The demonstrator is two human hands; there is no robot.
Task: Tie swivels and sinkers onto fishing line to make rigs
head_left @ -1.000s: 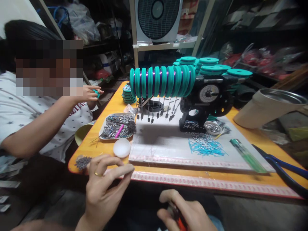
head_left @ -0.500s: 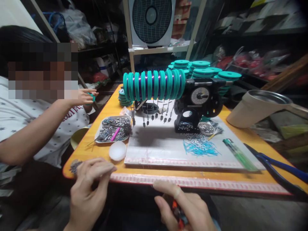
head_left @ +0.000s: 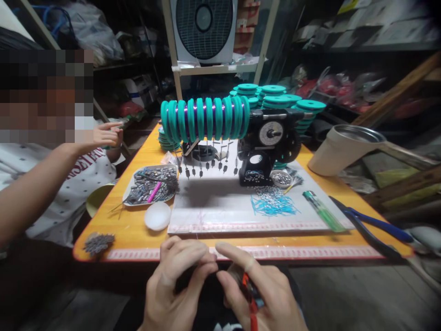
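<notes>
My left hand is in front of the table edge, thumb and fingers pinched together; whatever is between the tips is too small to make out. Close beside it on the right, my right hand is closed around red-handled pliers, their jaws mostly hidden by the fingers. Its thumb and forefinger point at the left fingertips, with a small gap between them. Beyond the hands, a row of teal spools sits on a black winding device with a dial. Small dark weights dangle from the spools on thin lines.
A tray of metal pieces, a white bowl and a grey pile lie left. Right are blue tubes, a green lighter, blue-handled pliers and a beige pot. Another person's hand is far left.
My left hand has moved right, from beside the white bowl to close by my right hand. The view has shifted slightly, uncovering the grey pile. My right hand still holds the pliers.
</notes>
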